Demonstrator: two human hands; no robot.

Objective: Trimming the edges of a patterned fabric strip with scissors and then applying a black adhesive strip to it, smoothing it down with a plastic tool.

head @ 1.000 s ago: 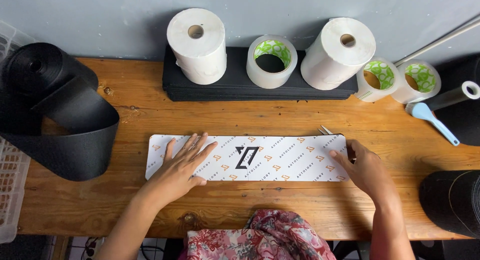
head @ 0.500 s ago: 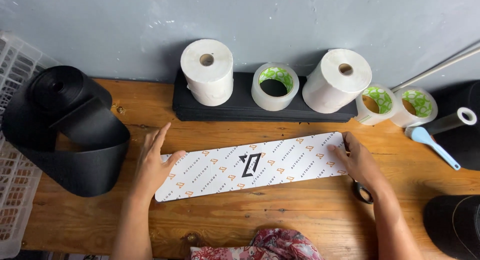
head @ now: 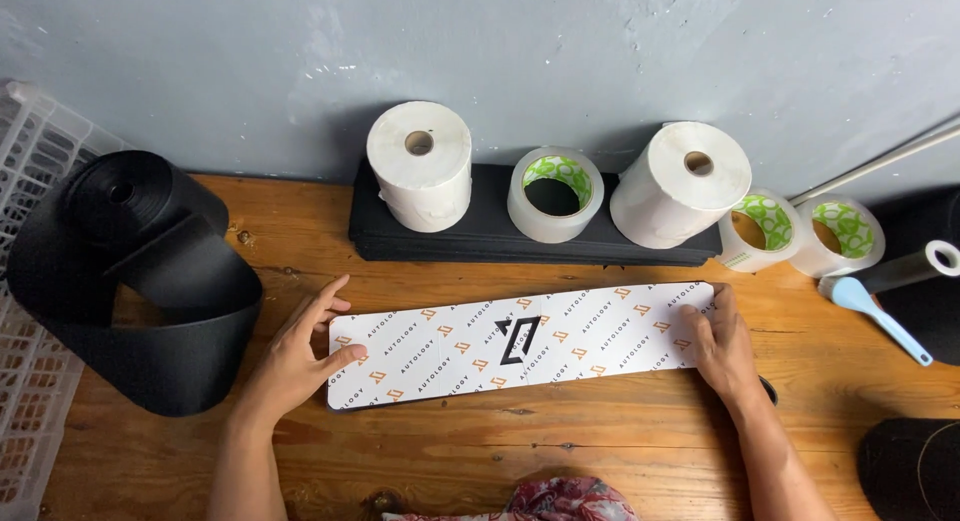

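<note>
Now the long white printed strip (head: 520,343) lies tilted mid-surface, swung from square a second ago; left hand (head: 300,356) and right hand (head: 722,343) press its ends, open-fingered, apparently repositioning it.

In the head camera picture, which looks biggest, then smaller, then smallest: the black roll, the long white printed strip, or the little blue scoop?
1. Black roll, biggest, though it sits near the camera's edge.
2. Long white printed strip, held by the left hand and right hand.
3. Blue scoop, smallest.
</note>
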